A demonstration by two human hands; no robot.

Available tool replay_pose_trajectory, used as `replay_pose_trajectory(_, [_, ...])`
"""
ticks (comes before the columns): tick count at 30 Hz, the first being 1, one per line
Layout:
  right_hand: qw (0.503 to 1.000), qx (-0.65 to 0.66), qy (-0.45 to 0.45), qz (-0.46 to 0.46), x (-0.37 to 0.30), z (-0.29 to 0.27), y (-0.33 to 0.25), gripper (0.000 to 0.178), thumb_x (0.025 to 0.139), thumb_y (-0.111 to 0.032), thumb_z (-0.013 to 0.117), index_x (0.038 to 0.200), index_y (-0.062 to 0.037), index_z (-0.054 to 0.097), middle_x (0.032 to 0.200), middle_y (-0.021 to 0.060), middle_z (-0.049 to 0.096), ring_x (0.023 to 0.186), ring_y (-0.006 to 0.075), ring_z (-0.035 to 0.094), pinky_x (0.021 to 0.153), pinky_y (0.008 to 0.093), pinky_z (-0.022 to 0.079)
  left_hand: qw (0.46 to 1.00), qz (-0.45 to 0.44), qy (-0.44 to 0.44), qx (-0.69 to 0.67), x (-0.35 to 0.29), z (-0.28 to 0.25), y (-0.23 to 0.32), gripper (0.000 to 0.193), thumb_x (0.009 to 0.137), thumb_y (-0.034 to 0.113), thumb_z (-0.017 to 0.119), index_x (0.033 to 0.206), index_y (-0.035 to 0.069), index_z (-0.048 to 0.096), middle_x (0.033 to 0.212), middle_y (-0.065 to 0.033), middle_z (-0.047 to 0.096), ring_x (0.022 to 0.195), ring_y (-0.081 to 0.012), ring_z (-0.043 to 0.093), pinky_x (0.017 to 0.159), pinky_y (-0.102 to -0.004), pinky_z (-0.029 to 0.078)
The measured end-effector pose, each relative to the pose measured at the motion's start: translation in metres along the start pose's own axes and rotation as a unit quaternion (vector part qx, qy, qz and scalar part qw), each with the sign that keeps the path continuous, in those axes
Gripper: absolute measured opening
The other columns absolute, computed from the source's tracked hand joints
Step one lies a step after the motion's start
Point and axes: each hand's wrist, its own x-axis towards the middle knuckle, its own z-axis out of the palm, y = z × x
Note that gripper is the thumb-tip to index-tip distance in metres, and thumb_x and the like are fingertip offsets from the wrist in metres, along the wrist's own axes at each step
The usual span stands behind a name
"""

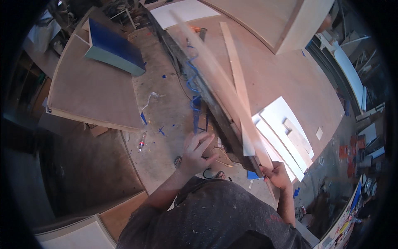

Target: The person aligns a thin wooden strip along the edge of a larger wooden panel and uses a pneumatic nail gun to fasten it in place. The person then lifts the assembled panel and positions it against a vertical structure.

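Observation:
In my right hand (277,175) is the near end of a long, pale wooden strip (226,87). The strip slants away to the far left over the workbench (286,79), its far part smeared by motion. My left hand (197,154) is raised left of the bench edge, fingers apart and holding nothing. Just beyond it hangs a blue strip (196,110), below a coiled blue hose (190,76). A second wooden strip (234,62) lies on the bench, partly covered by the held one. White panels (286,133) and small wood pieces (299,141) lie near my right hand.
A large wooden frame or box (290,25) stands at the bench's far side, and a white sheet (182,13) lies at its far left corner. On the left, a blue-topped piece (116,45) rests on another table (93,91). Blue scraps (161,131) litter the floor.

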Motion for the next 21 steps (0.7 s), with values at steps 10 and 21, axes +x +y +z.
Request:
replay_pose_trajectory(10, [0.970,-0.214,-0.097,0.067,0.034,0.123,-0.140,0.035,0.097,-0.037,0.083,0.105,-0.0036,0.084,0.071,0.0032,0.076,0.069,0.0157,0.074,0.070,0.0365,0.057,0.975,0.169,-0.112,0.094,0.062,-0.113,-0.134,0.079,0.080,0.029,0.091,0.154,0.025,0.063,0.152,-0.0147,0.057,0.146,-0.0337,0.052,0.128,-0.0719,0.023])
replay_pose_trajectory(21, [0.815,-0.555,0.136,-0.091,0.010,0.144,-0.336,0.036,0.072,-0.037,0.094,0.097,-0.0134,0.086,0.099,0.0124,0.078,0.098,0.0363,0.075,0.087,0.0484,0.058,0.961,0.252,-0.092,-0.067,0.131,-0.147,-0.188,0.065,0.083,0.016,0.083,0.146,0.010,0.068,0.110,-0.0077,0.062,0.101,-0.0293,0.065,0.092,-0.0484,0.053])
